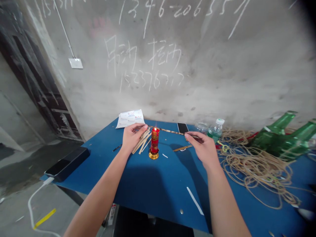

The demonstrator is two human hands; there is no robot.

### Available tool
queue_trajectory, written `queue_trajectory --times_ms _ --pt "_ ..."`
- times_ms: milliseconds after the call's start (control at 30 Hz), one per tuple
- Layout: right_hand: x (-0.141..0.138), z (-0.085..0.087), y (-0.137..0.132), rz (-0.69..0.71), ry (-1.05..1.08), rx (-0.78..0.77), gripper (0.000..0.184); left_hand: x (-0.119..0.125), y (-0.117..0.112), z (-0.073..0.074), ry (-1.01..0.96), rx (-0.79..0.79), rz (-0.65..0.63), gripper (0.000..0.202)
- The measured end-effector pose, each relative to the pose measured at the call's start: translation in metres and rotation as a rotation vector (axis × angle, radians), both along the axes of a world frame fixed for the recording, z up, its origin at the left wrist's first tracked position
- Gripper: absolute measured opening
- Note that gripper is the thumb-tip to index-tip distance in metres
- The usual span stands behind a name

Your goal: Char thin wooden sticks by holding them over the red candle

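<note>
A lit red candle point(154, 141) in a gold holder stands on the blue table point(153, 187), its small flame at the top. My left hand point(132, 136) and my right hand point(199, 148) hover on either side of it. A long, thin wooden strip point(170, 131) runs behind the flame between my fingertips, and both hands seem to pinch it. Several pale wooden sticks point(142, 143) lie under my left hand. Beneath my right hand lies another wooden stick point(182, 148).
A phone point(183, 127) and papers point(129, 118) lie at the far edge. Right of them stand a glass jar point(201, 127), a water bottle point(216, 130) and green bottles point(274, 131) beside tangled twine point(254, 168). A black box point(67, 163) with a white cable sits at the left corner.
</note>
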State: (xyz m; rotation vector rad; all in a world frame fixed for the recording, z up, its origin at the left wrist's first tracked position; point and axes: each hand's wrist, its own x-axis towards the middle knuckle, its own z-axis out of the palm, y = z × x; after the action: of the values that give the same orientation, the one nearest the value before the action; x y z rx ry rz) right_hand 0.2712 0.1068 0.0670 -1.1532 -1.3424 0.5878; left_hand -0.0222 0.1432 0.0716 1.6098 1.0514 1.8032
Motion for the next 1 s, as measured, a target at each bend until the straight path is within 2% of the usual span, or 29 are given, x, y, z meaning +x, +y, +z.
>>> queue_trajectory --times_ms 600,1000 --pt "0.0046 0.0025 -0.0027 -0.045 -0.016 0.021 0.037 0.0042 -0.0002 -0.0037 -0.038 -0.035 -0.042 0.01" --pt "0.0059 0.0023 -0.0018 -0.07 -0.006 0.022 0.034 0.0043 0.0042 -0.0094 0.011 -0.026 -0.031 0.018"
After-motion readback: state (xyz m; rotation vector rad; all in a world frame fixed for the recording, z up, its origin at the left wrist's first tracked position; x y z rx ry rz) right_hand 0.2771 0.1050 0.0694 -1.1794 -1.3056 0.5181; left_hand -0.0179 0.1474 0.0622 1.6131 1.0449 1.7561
